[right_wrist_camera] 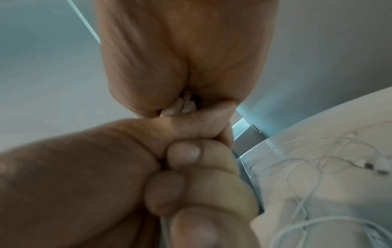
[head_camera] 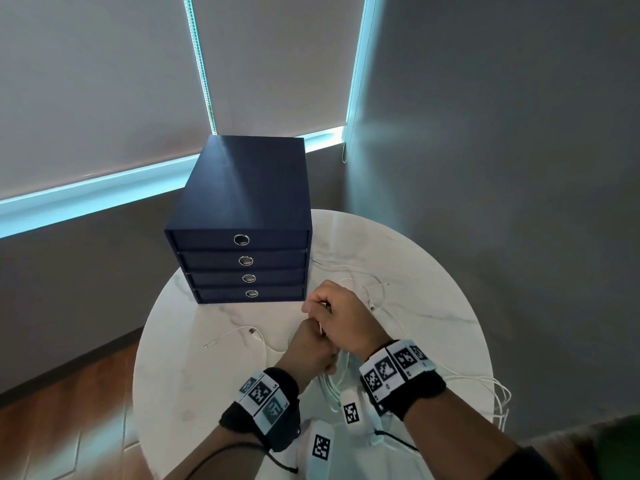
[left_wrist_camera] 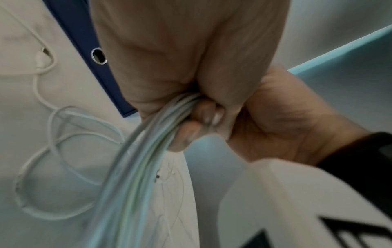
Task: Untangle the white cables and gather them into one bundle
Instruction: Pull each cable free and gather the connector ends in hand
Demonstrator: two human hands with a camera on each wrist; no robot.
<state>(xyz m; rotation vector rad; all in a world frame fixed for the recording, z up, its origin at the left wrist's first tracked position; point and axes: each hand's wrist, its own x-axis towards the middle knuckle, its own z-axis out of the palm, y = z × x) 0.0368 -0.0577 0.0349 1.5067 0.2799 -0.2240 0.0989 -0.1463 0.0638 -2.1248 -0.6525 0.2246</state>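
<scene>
My two hands meet in front of the drawer box, fists stacked. In the left wrist view, my left hand [head_camera: 308, 351] [left_wrist_camera: 180, 75] grips a bundle of white cables [left_wrist_camera: 144, 151] that hangs down toward the table. My right hand [head_camera: 341, 317] [right_wrist_camera: 186, 58] sits just above and beyond the left one, its fingers curled round white cable ends [right_wrist_camera: 182, 105]. One loose white cable [head_camera: 235, 336] [left_wrist_camera: 53, 134] lies to the left. More loose cables [head_camera: 374, 292] [right_wrist_camera: 314, 169] lie to the right. How many strands each fist holds is hidden.
A navy four-drawer box [head_camera: 242, 244] stands at the back left of the round white marble table [head_camera: 433, 271]. Cable loops [head_camera: 500, 400] hang over the table's right edge. Tagged white blocks [head_camera: 322, 445] are near its front edge. Wooden floor lies to the left.
</scene>
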